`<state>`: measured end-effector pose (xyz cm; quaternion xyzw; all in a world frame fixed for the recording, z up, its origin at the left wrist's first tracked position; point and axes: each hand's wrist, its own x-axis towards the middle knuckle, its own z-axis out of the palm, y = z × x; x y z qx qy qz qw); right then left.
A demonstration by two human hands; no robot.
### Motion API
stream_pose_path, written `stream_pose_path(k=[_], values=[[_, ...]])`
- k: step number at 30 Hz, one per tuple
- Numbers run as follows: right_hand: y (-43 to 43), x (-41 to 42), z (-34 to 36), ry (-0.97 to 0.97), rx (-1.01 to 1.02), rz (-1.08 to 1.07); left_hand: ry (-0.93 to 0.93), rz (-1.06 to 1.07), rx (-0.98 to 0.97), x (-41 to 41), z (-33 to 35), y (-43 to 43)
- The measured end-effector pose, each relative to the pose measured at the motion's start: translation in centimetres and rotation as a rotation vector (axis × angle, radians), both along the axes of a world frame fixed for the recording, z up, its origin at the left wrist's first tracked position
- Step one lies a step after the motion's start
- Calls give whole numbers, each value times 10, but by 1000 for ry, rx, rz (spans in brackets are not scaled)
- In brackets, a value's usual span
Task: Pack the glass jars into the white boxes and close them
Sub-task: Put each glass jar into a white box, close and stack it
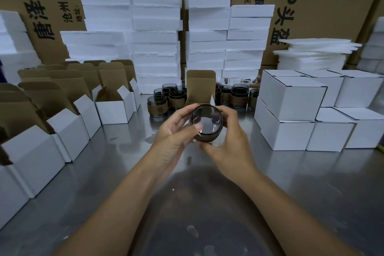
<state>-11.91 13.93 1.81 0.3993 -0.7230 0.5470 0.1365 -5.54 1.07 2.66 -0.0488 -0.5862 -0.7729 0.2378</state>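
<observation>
Glass jar (206, 123) held between both hands (174, 135)

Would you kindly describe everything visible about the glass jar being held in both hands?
The glass jar is round, of dark smoky glass, with a brown band that looks like cork or leather around its lower body. It is tilted so its open mouth faces the camera and looks empty. The left hand and right hand hold its sides above the metal table, in front of an open white box.
</observation>
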Motion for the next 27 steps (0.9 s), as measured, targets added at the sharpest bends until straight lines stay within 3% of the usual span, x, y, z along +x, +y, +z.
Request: stream_pose_path(k=[11,27], values=[[-3,-1,11,-548,-280,233,-122,-5,-114,4,6,3],[-3,-7,7,-594,-271,219,-96,49,-141,2,0,1]])
